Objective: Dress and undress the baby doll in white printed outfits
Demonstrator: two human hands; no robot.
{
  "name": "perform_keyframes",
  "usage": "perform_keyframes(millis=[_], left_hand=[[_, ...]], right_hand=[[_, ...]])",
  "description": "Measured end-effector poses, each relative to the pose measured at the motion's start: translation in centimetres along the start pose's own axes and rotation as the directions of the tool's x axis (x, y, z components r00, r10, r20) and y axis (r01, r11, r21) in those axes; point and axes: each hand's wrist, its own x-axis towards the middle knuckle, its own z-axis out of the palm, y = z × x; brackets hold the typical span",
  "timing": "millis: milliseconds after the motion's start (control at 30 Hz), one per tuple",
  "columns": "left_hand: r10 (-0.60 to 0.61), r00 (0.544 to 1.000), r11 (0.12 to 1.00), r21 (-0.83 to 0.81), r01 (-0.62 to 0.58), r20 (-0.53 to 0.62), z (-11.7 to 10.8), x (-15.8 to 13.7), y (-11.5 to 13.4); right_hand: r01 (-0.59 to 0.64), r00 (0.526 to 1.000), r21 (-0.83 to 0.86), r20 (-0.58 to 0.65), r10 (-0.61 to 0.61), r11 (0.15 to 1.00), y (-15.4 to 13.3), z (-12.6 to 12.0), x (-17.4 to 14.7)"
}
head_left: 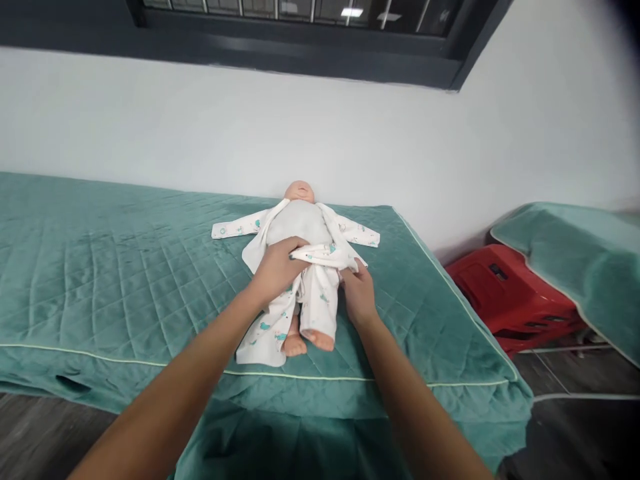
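Observation:
A baby doll [300, 223] lies on its back on a green quilted cover, head toward the wall. It wears a white printed romper [323, 300] that is open over its grey torso, with both sleeves spread sideways. My left hand [281, 265] is closed on the gathered front of the romper at the doll's waist. On the other side of the waist, my right hand [357, 287] pinches the same cloth. One trouser leg covers the doll's leg down to the foot; the other is spread flat beside a bare leg [294, 337].
The green cover [125, 267] drapes over the bed's front edge. A white wall [200, 127] stands behind, below a dark-framed barred window [300, 50]. At the right are a red plastic object [515, 293] and another green cover [575, 260].

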Motion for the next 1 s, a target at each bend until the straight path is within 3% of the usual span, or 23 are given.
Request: perform_keyframes(millis=[100, 200, 267, 333, 400, 500, 567, 700, 800, 900, 1000], left_hand=[[-0.082, 0.990, 0.981, -0.168, 0.100, 0.111, -1.0, -0.7, -1.2], [-0.056, 0.972, 0.931, -0.339, 0.134, 0.230, -2.3, -0.4, -2.5], [-0.059, 0.975, 0.893, -0.424, 0.147, 0.214, -2.7, 0.1, -3.3], [-0.093, 0.984, 0.858, -0.489, 0.157, 0.152, -2.5, 0.8, -3.9], [-0.130, 0.987, 0.828, -0.537, 0.159, 0.092, -2.1, 1.3, -4.3], [-0.184, 0.981, 0.787, -0.588, 0.185, 0.062, -1.4, 1.7, -4.7], [-0.227, 0.972, 0.770, -0.602, 0.213, 0.054, -1.2, 1.8, -4.9], [-0.233, 0.970, 0.833, -0.503, 0.232, 0.061, -1.6, 1.8, -5.3], [-0.172, 0.961, 0.826, -0.499, 0.261, 0.218, -2.3, 1.8, -5.6], [-0.194, 0.893, 0.781, -0.487, 0.391, 0.406, -2.7, 1.5, -5.9], [-0.298, 0.900, 0.719, -0.544, 0.431, 0.319, -2.3, 1.2, -6.4]], right_hand=[[0.054, 0.997, -0.018, 0.061, -0.053, 0.998, -0.1, -0.4, -0.9], [0.174, 0.970, -0.112, 0.191, -0.151, 0.978, -2.2, -0.4, -1.4], [0.244, 0.916, -0.166, 0.362, -0.171, 0.955, -4.5, -0.1, -0.9], [0.221, 0.826, -0.194, 0.558, -0.078, 0.956, -7.0, 0.5, 0.5], [0.181, 0.748, -0.240, 0.663, 0.025, 0.954, -8.7, 1.4, 2.5], [0.062, 0.726, -0.217, 0.679, 0.105, 0.974, -9.1, 3.0, 5.4], [-0.108, 0.723, -0.092, 0.676, 0.142, 0.990, -8.0, 4.0, 6.4], [-0.441, 0.717, 0.205, 0.666, 0.206, 0.874, -5.5, 4.8, 6.6], [-0.498, 0.746, 0.298, 0.625, 0.227, 0.815, -5.1, 4.8, 6.3], [-0.505, 0.749, 0.287, 0.615, 0.247, 0.814, -5.4, 4.7, 6.2], [-0.522, 0.721, 0.255, 0.642, 0.262, 0.814, -5.3, 4.6, 6.3]])
